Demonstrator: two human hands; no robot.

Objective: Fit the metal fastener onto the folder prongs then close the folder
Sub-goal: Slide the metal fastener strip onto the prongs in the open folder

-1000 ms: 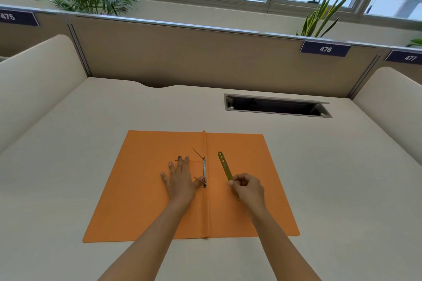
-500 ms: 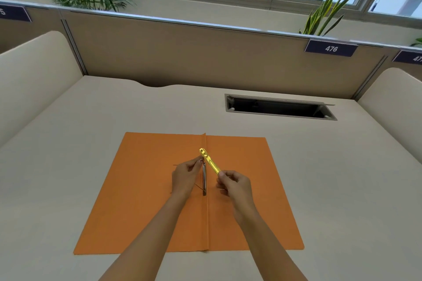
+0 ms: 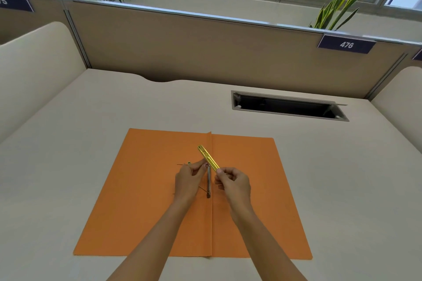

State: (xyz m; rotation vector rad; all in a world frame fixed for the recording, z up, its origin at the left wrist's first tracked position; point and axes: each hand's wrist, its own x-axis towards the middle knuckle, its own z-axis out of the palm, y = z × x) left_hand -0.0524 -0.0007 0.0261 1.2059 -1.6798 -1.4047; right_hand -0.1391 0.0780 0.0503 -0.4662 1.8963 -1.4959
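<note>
Metal fastener [image 3: 208, 158]: a narrow, flat, glossy yellow-gold strip with slots along its face, held tilted above the central fold of the folder [image 3: 141, 201], its far end pointing toward the table's back edge and slightly left. The right hand [image 3: 234, 183] has fingers curled, thumb and forefinger pinched on the strip's near end. The left hand [image 3: 189, 180] is loosely curled, its fingertips meeting the strip near mid-length, just above the far end of the prong bar [image 3: 208, 183]; whether these fingers grip the strip or a prong cannot be told. The prong bar is a slim grey metal strip lying along the fold, just left of the crease, between the two hands; thin wire-like prongs [image 3: 182, 164] project leftward from it, one beyond the left fingertips and one near the left wrist. The folder is matte orange card, opened flat, both leaves spread either side of a raised centre crease, lying near the front edge of the table [image 3: 68, 143], roughly midway between its side edges. The table is smooth and cream-coloured, with a rectangular metal-framed cable slot [image 3: 288, 107] toward its back right. Beige partitions enclose it; the back partition [image 3: 205, 52] carries a dark label [image 3: 346, 44] reading "476", and a partly cut-off label [image 3: 13, 2] at the left ends in "5".
</note>
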